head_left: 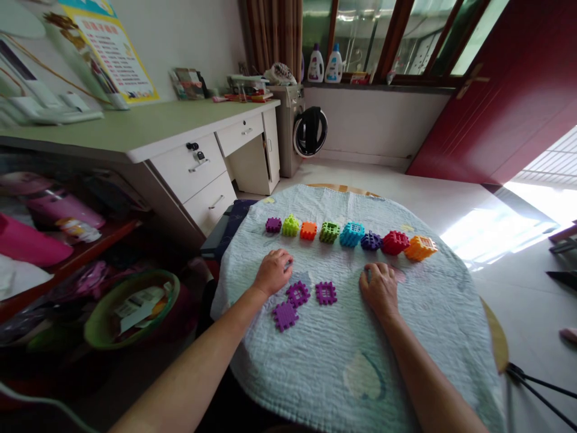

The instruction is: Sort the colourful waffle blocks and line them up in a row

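My left hand (273,272) rests on the cloth, its fingers curled together with nothing visible in them. Right beside it lie a purple lattice piece (298,294) and, touching that, a solid purple square (285,316). Another purple lattice piece (326,293) lies flat between my hands. My right hand (380,288) is also down on the cloth, fingers curled and holding nothing visible. Beyond both hands runs a row of block shapes: small purple (273,225), lime (291,225), orange (308,230), green (329,232), cyan (352,234), dark purple (371,240), red (395,242) and yellow-orange (421,247).
A pale blue cloth (329,373) covers the round table. To the left stand a desk (171,129) with drawers and a green basket (97,322). A washing machine (288,129) with its door ajar and a red door (491,96) are farther back.
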Motion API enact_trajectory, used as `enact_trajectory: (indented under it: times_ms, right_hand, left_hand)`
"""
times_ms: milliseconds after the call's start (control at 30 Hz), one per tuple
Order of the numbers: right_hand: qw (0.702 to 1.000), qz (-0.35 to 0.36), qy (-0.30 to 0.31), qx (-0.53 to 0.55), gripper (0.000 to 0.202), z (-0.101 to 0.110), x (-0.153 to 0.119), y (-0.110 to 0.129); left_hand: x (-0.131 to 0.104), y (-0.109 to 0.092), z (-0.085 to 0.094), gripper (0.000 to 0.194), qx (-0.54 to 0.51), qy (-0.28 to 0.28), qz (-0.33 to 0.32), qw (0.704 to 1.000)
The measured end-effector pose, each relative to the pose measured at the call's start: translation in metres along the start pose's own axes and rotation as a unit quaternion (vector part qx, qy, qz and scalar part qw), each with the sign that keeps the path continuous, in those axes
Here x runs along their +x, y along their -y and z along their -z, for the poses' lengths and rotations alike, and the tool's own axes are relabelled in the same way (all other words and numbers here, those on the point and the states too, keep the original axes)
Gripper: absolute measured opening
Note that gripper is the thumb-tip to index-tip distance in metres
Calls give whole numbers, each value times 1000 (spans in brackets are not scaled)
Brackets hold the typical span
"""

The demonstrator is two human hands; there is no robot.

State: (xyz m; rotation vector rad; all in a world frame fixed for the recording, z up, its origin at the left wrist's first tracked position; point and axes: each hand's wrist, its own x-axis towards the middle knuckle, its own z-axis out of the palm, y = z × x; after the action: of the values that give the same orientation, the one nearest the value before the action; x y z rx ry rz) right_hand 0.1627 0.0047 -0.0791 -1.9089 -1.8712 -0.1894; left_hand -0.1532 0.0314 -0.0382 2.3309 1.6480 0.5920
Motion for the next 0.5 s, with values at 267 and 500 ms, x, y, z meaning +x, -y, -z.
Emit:
enact_trajectory:
  times_ms: [267,500]
  right_hand:
    - [1000,2,5,-1,17,2,-1,1]
    - [1000,0,9,3,18,4,-1,2]
  left_hand:
    - [-80,-29,32,69,-52,124,13,991]
    - [-98,-36,21,65,-33,89,18,995]
